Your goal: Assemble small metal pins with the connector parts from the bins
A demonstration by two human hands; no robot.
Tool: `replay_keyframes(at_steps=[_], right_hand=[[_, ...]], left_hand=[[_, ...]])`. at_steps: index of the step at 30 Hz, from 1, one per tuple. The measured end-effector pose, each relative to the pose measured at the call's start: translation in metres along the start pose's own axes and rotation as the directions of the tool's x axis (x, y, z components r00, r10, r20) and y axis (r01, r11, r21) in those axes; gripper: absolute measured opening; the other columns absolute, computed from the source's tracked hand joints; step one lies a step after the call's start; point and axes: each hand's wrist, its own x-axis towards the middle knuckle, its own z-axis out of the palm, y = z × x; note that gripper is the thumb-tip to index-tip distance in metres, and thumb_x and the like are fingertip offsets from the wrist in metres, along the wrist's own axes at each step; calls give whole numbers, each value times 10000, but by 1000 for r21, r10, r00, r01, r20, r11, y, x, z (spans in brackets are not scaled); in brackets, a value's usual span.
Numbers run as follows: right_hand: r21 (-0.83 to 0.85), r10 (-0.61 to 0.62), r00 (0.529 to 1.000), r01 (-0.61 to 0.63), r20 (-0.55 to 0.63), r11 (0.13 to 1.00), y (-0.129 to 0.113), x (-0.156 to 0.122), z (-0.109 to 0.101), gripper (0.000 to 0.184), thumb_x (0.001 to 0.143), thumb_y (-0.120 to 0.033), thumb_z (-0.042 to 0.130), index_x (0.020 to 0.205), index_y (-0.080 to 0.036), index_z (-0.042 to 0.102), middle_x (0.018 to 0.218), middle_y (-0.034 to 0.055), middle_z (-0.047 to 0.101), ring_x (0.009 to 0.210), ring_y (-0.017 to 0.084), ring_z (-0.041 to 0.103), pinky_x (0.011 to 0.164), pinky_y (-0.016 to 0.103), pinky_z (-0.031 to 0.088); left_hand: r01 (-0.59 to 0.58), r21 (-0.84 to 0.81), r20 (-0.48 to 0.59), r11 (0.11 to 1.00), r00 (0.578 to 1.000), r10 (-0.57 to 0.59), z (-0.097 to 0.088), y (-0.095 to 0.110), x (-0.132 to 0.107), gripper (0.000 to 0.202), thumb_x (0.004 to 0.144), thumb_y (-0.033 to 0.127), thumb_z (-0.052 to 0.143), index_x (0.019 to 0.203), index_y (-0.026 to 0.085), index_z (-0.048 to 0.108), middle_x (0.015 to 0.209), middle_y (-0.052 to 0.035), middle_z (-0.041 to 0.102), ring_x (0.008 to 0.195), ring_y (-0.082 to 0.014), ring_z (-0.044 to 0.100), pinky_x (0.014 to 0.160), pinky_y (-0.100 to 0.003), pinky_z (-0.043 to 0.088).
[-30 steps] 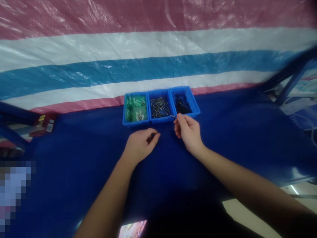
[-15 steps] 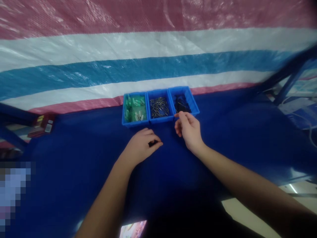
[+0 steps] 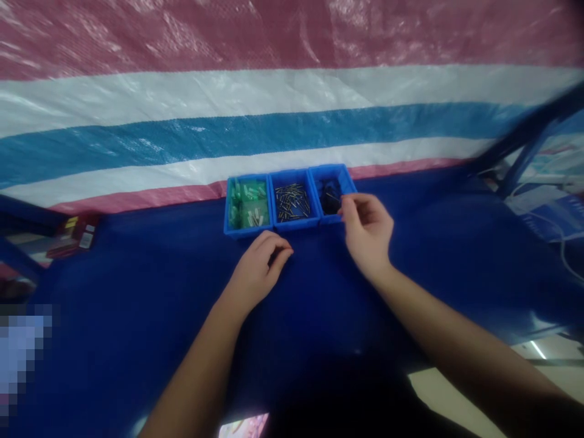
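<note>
Three blue bins stand in a row on the table. The left bin (image 3: 249, 232) holds green and clear-white small pieces. Thin brass-coloured metal pins (image 3: 292, 202) fill the middle bin (image 3: 295, 225). Dark small pieces (image 3: 329, 198) lie in the right bin (image 3: 347, 177). My right hand (image 3: 368, 234) is at that bin's front right corner, its thumb and forefinger pinched together; anything between them is too small to make out. Just in front of the left and middle bins, my left hand (image 3: 256, 267) hovers low with thumb and fingertips together. What it holds, if anything, is hidden.
A dark blue cover lies over the table (image 3: 150, 304). Behind it hangs a striped plastic sheet (image 3: 274, 91). A red box (image 3: 73, 234) sits at the left, a blue-and-white package (image 3: 554, 216) at the right. A lit screen (image 3: 244, 426) shows at the bottom edge.
My right hand has shifted right along the right bin's front edge. My left hand's thumb and fingers have drawn closer together. The view has tilted slightly.
</note>
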Motion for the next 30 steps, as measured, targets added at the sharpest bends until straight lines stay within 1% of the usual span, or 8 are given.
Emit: replay_keyframes(at_steps=[2,5,10,13,16,22,28,30], right_hand=[[-171,-93,995,95,21,981,1,22,-9,146,898,-327,658,1003,-226,675,899,40,720,778,183,652,701,323,528],[-427,-186,959,263,213,865,6,56,-17,127,844,-197,653,959,-207,705,936,57,751,853,221,650,825,382,517],[-686,-64,844,475,533,551,18,92,-8,232,768,-63,605,928,-152,749,859,95,761,926,296,621,863,429,465],[-743,11,807,538,590,398,23,100,3,263,766,-60,594,945,-150,764,839,119,741,943,314,594,848,433,428],[-760,20,796,570,605,311,26,101,10,282,786,-79,575,963,-170,773,790,121,705,933,308,566,839,431,400],[-760,27,779,604,627,238,27,103,14,280,787,-110,579,977,-178,773,756,114,654,894,288,542,845,431,374],[-763,33,789,580,613,284,30,102,18,304,768,-122,592,1035,-154,734,815,127,669,958,326,547,872,454,361],[-764,20,810,544,586,348,26,102,18,319,764,-117,595,1060,-138,712,830,136,686,972,342,556,879,471,368]], left_hand=[[27,-3,-23,1000,999,-27,1,-1,-1,127,1011,274,502,986,199,602,984,-47,634,864,-151,614,804,-292,509],[90,11,-21,996,996,-90,2,-2,-2,143,1014,285,485,1003,202,601,937,-39,658,841,-151,629,787,-286,510],[116,41,-20,992,993,-115,3,-4,-3,149,1002,299,504,1025,207,620,898,-26,675,809,-145,641,762,-272,507],[114,51,-16,992,993,-113,3,-5,-3,151,1000,309,513,1022,210,625,896,-23,681,808,-143,646,766,-268,509],[116,56,-16,992,993,-116,3,-6,-4,151,999,312,518,1018,213,631,894,-21,686,799,-140,647,766,-265,510],[114,72,0,991,993,-115,4,-5,-4,163,1001,324,517,1026,216,637,885,-24,683,773,-141,642,742,-267,513],[107,75,-10,991,994,-106,4,-5,-4,165,1002,320,518,1028,214,641,886,-26,686,772,-141,641,741,-266,515],[105,75,-14,992,994,-105,3,-5,-4,168,1001,320,517,1026,211,643,885,-27,688,771,-141,640,731,-262,514]])
